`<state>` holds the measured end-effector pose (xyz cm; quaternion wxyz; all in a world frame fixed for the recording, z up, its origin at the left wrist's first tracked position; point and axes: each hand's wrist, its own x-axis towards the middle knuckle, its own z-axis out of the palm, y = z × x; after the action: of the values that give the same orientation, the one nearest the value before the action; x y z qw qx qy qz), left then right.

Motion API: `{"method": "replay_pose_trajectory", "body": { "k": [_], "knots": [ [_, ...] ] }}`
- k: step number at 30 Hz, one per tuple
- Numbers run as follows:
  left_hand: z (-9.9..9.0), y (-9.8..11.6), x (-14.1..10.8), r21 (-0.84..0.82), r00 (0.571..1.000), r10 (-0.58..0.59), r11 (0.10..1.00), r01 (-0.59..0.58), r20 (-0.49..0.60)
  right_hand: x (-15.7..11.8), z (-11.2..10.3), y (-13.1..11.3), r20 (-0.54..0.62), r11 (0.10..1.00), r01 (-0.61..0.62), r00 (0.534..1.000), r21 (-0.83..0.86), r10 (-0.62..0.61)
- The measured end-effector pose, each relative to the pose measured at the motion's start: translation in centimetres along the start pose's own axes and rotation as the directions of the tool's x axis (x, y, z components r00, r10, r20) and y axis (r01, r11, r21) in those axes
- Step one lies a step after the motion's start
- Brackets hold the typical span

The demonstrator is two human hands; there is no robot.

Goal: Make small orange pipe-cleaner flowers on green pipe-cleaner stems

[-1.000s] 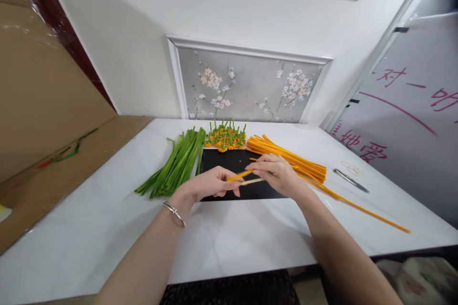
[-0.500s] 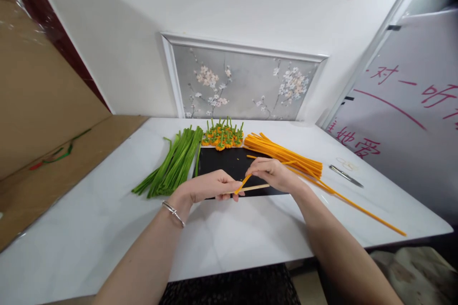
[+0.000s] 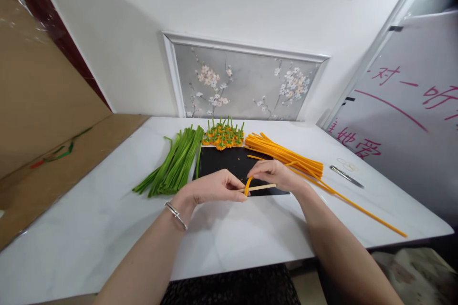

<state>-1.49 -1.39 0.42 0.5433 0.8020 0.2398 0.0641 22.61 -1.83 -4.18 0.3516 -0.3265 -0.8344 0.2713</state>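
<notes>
Between thumb and fingers, my left hand (image 3: 223,186) grips a thin pale wooden stick (image 3: 264,187) that points to the right. An orange pipe cleaner (image 3: 247,185) bends around the stick at my left fingertips. My right hand (image 3: 274,174) is closed on the upper part of that pipe cleaner. Both hands hover over the near part of a black mat (image 3: 225,161). Just behind my right hand lies a bundle of orange pipe cleaners (image 3: 286,152).
Green pipe cleaners (image 3: 177,162) lie in a bundle at the left. Several orange flowers with green stems (image 3: 223,134) stand behind the mat. A pair of tweezers or scissors (image 3: 346,176) lies at the right, near clear rings (image 3: 347,164). One long orange pipe cleaner (image 3: 368,214) stretches toward the right edge.
My left fingers have shifted right along the stick and closed in near the pipe cleaner, which now curves around the stick. The stick's free end sits slightly farther right.
</notes>
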Motion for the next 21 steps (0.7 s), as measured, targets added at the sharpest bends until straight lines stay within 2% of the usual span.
{"method": "replay_pose_trajectory", "body": {
  "k": [8,12,16,19,21],
  "knots": [
    [0.6,0.1,0.5,0.110,0.991,0.015,0.994,-0.001,-0.131,0.5,0.4,-0.8,-0.114,0.998,0.033,0.993,-0.061,-0.040],
    [0.8,0.4,0.7,0.128,0.976,0.059,0.991,-0.032,-0.211,0.5,0.7,-1.3,-0.100,0.996,-0.001,0.995,-0.094,-0.009],
    [1.0,0.4,1.0,0.209,0.927,0.085,0.978,-0.007,-0.365,0.5,1.2,-2.0,-0.066,0.991,-0.070,0.996,-0.118,0.063],
    [1.0,0.2,1.2,0.276,0.873,0.108,0.961,0.032,-0.475,0.5,1.3,-2.2,-0.017,0.979,-0.052,0.999,-0.196,0.049],
    [1.0,0.1,1.3,0.263,0.856,0.119,0.965,0.020,-0.504,0.5,1.3,-2.2,0.013,0.972,-0.024,1.000,-0.233,0.028]
  ]
}}
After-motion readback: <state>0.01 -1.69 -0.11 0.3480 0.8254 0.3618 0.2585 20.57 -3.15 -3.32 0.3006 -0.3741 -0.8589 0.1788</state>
